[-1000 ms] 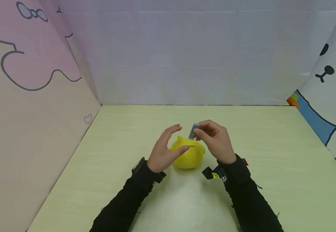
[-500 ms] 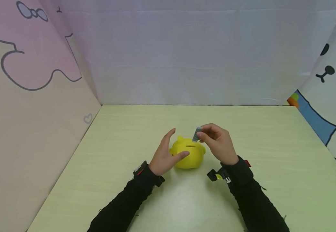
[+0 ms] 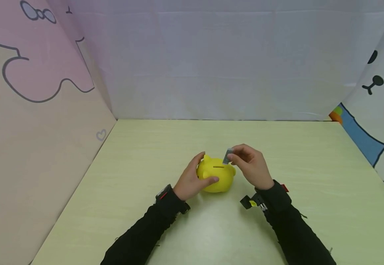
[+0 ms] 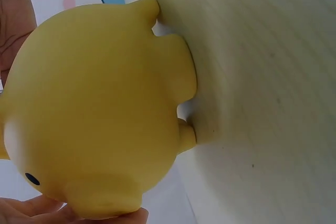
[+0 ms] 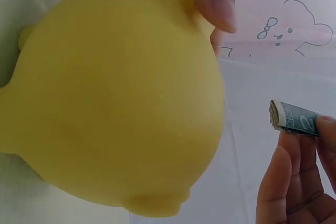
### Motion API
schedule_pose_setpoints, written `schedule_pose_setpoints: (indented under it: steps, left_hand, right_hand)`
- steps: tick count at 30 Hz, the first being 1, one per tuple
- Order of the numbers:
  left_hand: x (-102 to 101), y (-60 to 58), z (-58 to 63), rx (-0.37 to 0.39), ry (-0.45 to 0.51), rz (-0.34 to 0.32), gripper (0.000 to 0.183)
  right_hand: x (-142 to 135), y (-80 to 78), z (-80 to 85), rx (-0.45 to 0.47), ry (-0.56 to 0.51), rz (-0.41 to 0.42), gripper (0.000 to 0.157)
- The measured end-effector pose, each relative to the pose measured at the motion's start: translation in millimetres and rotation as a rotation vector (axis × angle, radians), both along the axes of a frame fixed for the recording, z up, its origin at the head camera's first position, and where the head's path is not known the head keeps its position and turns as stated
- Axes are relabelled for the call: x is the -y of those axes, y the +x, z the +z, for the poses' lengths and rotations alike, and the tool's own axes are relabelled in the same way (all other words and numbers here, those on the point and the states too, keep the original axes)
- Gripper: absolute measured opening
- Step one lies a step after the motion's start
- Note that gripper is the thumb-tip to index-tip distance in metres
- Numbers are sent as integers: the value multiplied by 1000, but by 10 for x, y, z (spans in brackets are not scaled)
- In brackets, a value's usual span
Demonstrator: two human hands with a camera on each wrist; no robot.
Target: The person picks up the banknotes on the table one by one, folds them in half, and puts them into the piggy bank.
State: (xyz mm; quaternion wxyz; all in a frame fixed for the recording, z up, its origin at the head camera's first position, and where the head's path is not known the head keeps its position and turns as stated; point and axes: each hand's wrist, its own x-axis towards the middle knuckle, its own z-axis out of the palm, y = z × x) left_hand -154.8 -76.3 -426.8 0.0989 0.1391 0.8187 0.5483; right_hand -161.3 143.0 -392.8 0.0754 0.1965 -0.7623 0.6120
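A yellow piggy bank [image 3: 223,181] stands upright on the pale table, its dark coin slot [image 3: 218,166] facing up. My left hand [image 3: 190,181] grips its left end, thumb along the near side and fingers round the head. In the left wrist view, fingertips [image 4: 137,216] lie against the snout. My right hand [image 3: 252,168] pinches a small folded banknote [image 3: 227,156] between thumb and fingers, above and to the right of the slot. The right wrist view shows the note [image 5: 298,119] tightly folded in layers, its end pointing toward the bank and apart from it.
The pale wooden table [image 3: 145,158] extends around the bank. A white cloth [image 3: 192,66] hangs behind the table's back edge. Cartoon-printed panels border the left and right sides. Black sleeves and wrist-worn cameras are on both forearms.
My left hand has come down from hovering over the bank and closed round its head end. My right hand has drawn the banknote slightly right and lower, away from the slot.
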Motion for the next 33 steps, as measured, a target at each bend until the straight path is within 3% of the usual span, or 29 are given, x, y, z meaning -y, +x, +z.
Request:
schedule_pose_setpoints:
  steps: [8, 21, 33]
  left_hand:
    - [-13, -27, -65, -13, -10, -29, 93]
    - [13, -13, -56, -23, -34, -57, 86]
    - [22, -37, -87, -18, -47, -59, 89]
  right_hand:
    - [-10, -4, -76, 2, 38, 2, 13]
    - [0, 13, -160, 3, 40, 4, 12]
    - [78, 19, -143, -19, 83, -39, 13]
